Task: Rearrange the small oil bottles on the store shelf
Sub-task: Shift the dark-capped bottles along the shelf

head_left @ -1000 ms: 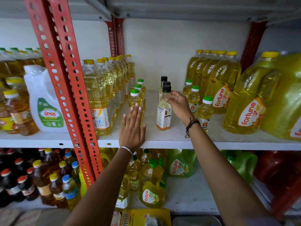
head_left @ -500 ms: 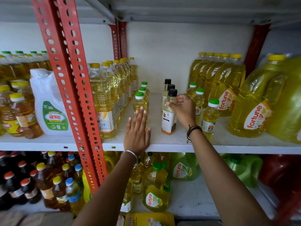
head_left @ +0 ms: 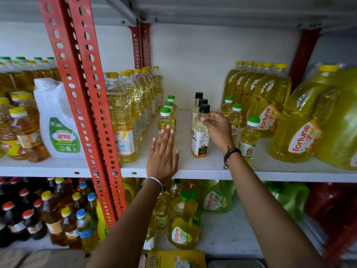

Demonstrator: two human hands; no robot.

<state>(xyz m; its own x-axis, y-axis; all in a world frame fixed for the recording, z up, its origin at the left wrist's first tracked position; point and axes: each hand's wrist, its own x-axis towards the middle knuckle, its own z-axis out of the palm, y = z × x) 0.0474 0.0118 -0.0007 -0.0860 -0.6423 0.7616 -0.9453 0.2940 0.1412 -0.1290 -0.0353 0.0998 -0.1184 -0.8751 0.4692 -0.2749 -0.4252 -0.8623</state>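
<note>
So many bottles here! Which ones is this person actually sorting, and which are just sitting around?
In the job:
- black-capped bottles, front one in the right hand
- small green-capped bottles
- left hand, flat and empty

Just around:
- big Fortune jugs
- tall yellow-capped bottles
- white jug

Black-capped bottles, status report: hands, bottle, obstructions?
Right hand pinching neck of front black-capped bottle, bottle upright on shelf. Left hand open, flat against front green-capped bottle. Nothing blocking.

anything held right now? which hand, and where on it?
Right hand holds the front black-capped bottle, fingers pinching its neck just below the cap. Left hand lies flat and open, gripping nothing.
</note>
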